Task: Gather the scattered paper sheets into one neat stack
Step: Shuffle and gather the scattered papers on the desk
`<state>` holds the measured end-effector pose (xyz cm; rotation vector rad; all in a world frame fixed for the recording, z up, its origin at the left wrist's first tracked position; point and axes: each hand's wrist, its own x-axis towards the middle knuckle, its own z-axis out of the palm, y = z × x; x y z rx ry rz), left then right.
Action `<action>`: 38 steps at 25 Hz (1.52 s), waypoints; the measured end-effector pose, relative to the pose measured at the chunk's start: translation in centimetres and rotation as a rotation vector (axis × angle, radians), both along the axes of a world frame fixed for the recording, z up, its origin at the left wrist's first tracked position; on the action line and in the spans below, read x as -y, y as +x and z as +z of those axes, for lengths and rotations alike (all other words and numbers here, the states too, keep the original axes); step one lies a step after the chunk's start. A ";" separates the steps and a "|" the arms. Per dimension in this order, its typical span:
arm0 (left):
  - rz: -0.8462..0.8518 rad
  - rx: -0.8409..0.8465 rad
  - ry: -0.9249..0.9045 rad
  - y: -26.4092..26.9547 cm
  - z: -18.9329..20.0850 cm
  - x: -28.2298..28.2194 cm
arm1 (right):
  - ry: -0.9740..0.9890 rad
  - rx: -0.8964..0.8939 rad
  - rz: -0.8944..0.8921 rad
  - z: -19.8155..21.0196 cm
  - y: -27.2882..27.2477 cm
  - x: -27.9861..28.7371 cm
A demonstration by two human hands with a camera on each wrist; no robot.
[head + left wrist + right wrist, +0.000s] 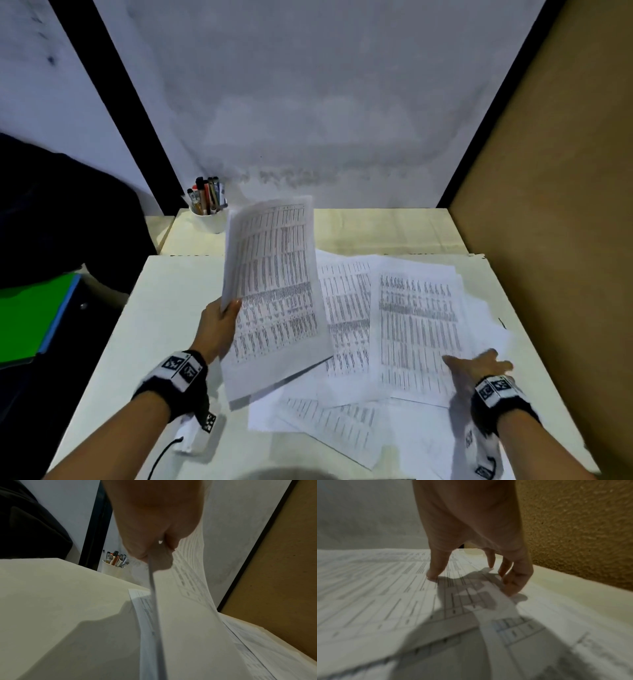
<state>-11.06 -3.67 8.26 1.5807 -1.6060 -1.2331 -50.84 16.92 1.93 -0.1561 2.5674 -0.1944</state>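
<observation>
Already the left hand (219,330) is pinching a raised bundle of sheets (274,291) at its left edge, while the right hand (479,366), fingers spread, is pressing loose papers (418,329) lying right of centre on the table (164,308). Sagging, the bundle may fan apart.
</observation>
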 end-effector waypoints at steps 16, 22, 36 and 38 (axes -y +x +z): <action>0.050 -0.072 0.036 -0.8 -1.3 -1.2 | -0.493 0.139 0.236 4.0 -0.9 2.5; -0.023 -0.048 0.071 -2.0 -1.3 -2.9 | -0.343 0.086 0.391 3.6 2.5 4.4; 0.085 -0.148 0.118 2.2 -1.6 -2.1 | -0.930 -0.350 0.246 23.0 0.0 3.7; 0.030 -0.177 0.118 1.5 -0.3 -2.0 | -1.135 -0.221 0.202 24.9 0.0 3.7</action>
